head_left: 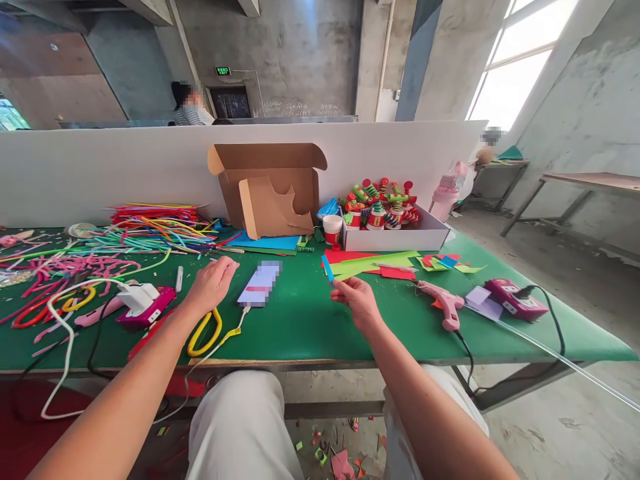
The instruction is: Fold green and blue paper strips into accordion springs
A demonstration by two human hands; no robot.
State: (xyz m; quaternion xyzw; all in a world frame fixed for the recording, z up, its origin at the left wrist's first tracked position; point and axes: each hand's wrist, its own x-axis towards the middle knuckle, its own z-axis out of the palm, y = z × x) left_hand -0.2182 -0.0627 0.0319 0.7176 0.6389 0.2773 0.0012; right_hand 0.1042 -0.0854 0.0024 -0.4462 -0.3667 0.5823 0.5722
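Note:
My right hand (pixel 356 300) pinches a narrow blue paper strip (pixel 327 268) between thumb and fingers, its free end pointing up and away. My left hand (pixel 213 283) is closed, hovering left of a phone (pixel 259 283) that lies on the green table (pixel 295 333) with a white cable plugged in. Whatever its fingers may hold is hidden. A yellow loop-shaped handle (pixel 205 337) sits below my left wrist. Beyond my right hand lie light green paper strips (pixel 375 265) and red paper (pixel 397 273). A pink glue gun (pixel 444 301) rests further right.
A white box (pixel 400 239) holds several red and green paper figures. Paper cups (pixel 332 230) and an opened cardboard box (pixel 273 180) stand at the back. Coloured pipe cleaners (pixel 155 223) pile up left. Magenta power boxes (pixel 515 300) trail cables. A white partition (pixel 100 170) runs behind.

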